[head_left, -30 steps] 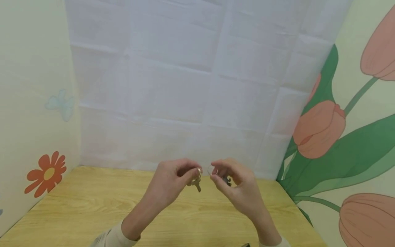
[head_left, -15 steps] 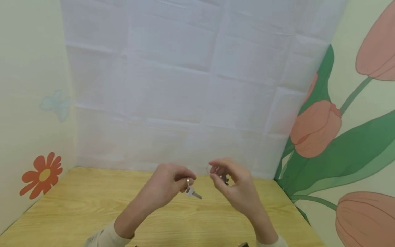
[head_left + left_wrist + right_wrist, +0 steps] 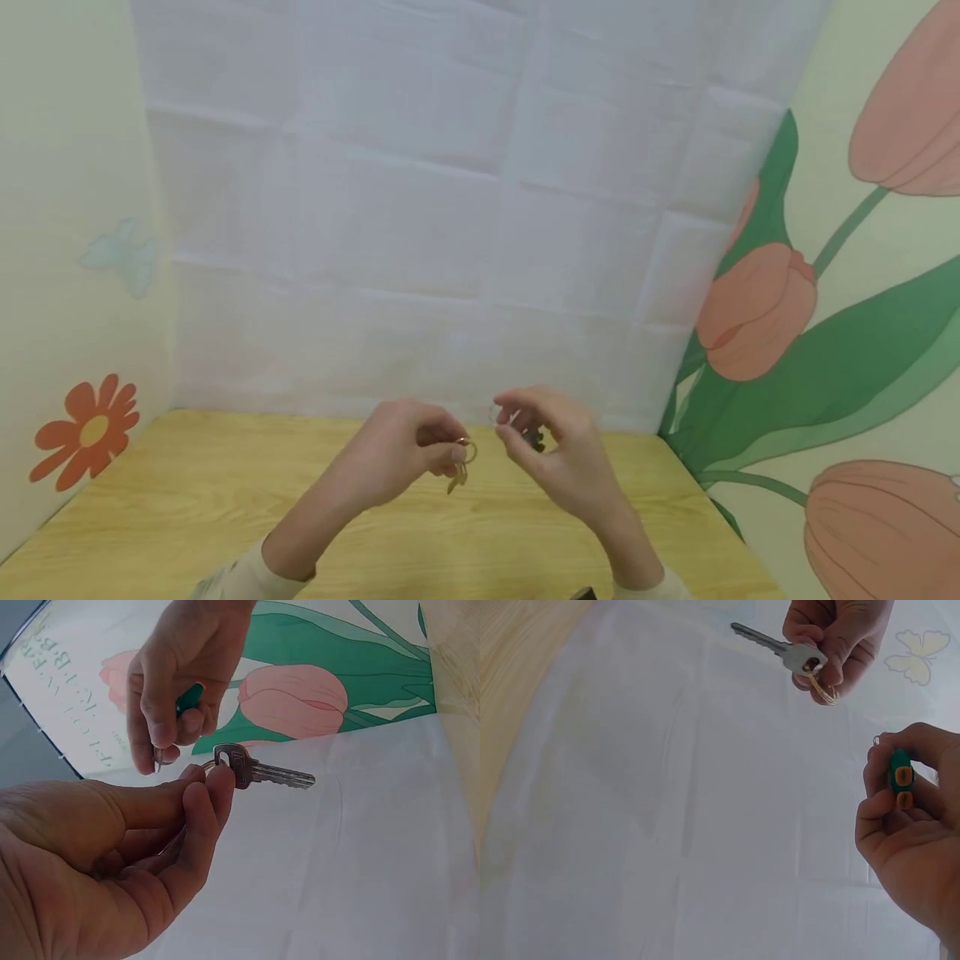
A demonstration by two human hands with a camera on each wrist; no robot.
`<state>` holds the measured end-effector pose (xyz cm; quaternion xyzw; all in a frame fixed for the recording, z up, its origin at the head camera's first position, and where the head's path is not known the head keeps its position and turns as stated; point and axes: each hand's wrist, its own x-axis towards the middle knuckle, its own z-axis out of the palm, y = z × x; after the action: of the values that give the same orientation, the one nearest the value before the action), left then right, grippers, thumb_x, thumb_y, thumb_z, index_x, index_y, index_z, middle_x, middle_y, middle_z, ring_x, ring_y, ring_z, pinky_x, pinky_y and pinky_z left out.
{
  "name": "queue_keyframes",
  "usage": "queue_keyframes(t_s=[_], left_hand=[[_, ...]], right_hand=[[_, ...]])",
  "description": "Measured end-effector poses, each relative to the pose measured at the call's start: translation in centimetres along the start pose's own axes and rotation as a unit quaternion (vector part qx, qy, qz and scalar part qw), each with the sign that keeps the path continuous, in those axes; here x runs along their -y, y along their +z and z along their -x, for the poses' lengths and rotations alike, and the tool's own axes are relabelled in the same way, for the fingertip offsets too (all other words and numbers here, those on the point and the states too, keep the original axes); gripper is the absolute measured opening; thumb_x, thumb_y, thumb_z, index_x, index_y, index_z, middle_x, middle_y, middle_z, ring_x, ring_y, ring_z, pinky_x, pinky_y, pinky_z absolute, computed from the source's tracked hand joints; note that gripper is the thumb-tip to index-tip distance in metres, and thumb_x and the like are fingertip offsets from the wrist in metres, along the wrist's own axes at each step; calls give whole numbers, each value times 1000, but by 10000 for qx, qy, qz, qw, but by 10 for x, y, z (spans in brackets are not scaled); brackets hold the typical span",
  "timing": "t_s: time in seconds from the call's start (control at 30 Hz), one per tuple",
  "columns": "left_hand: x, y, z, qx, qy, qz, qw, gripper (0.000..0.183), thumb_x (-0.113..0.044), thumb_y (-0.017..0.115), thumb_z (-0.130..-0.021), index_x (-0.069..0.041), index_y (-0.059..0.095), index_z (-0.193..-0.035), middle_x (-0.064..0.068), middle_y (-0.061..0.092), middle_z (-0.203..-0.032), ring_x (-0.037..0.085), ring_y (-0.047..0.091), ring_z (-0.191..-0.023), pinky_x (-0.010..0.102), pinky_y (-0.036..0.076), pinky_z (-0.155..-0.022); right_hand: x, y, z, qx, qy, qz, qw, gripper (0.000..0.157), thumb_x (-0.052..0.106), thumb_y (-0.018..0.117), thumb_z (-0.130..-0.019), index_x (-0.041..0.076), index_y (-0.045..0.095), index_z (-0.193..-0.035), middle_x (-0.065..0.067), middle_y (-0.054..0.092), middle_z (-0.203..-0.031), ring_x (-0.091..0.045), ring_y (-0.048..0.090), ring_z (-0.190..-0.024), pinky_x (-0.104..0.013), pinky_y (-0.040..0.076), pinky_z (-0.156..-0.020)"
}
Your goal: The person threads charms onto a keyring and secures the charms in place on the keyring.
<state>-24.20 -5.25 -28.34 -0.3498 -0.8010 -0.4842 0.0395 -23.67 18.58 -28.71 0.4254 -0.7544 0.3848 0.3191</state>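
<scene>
My left hand (image 3: 401,458) pinches a gold-coloured key ring (image 3: 472,451) between thumb and fingers. From the ring hangs a silver key (image 3: 274,774), its toothed blade sticking out past the fingertips in the left wrist view. A short gap to the right, my right hand (image 3: 558,454) pinches a thin metal ring (image 3: 492,413) at its fingertips. A small green charm with orange parts (image 3: 902,776) sits within the curl of the right fingers, partly hidden by them. The two rings are apart, and both hands are raised above the table.
A wood-grain table (image 3: 247,492) lies beneath the hands. Behind it hangs a creased white sheet (image 3: 405,225). Walls with a red flower (image 3: 93,431) on the left and large tulips (image 3: 757,312) on the right flank it. A small dark object (image 3: 583,594) shows at the bottom edge.
The key has turned in my left fingers, from pointing down and right to hanging down. The key ring now stands out beyond the fingertips. Both hands sit slightly further left in the head view.
</scene>
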Motion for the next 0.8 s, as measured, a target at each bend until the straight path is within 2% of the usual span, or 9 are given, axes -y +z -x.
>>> queue_keyframes(t_s=[0.17,0.37,0.47,0.6,0.8], left_hand=[[-7,-5,4,191,-180,865,9959,13,-10,72,-96,-4,75,-107,3,74,-91,20,72,-81,30,58,-70],[-12,-9,5,334,-676,1759,9815,18,-17,74,-95,-3,74,-106,11,74,-91,27,72,-85,37,59,-75],[-12,-11,5,362,-852,1842,9785,22,-26,76,-95,-5,74,-104,12,74,-91,29,72,-85,39,58,-76],[-13,-11,5,260,-864,1659,9820,28,-35,77,-93,-8,74,-101,13,72,-86,30,70,-81,41,56,-76],[-11,-9,4,-24,-818,1507,9852,28,-36,78,-92,-9,72,-98,12,69,-89,32,66,-77,43,55,-73]], right_hand=[[-1,2,0,70,107,-65,9999,31,-3,74,-90,6,68,-119,-1,69,-97,-13,66,-74,-28,56,-62],[2,-1,2,-11,134,-102,9999,31,-4,74,-90,7,69,-118,-1,69,-96,-14,64,-72,-28,55,-61],[5,-3,3,-73,145,-291,9994,33,-7,72,-89,6,69,-119,-3,68,-96,-15,63,-72,-27,55,-61],[10,-6,3,-98,200,-600,9980,33,-11,70,-89,5,68,-119,-6,67,-97,-17,61,-72,-26,53,-60],[14,-6,1,-24,187,-763,9969,34,-12,69,-89,5,68,-119,-7,67,-97,-17,60,-70,-26,52,-58]])
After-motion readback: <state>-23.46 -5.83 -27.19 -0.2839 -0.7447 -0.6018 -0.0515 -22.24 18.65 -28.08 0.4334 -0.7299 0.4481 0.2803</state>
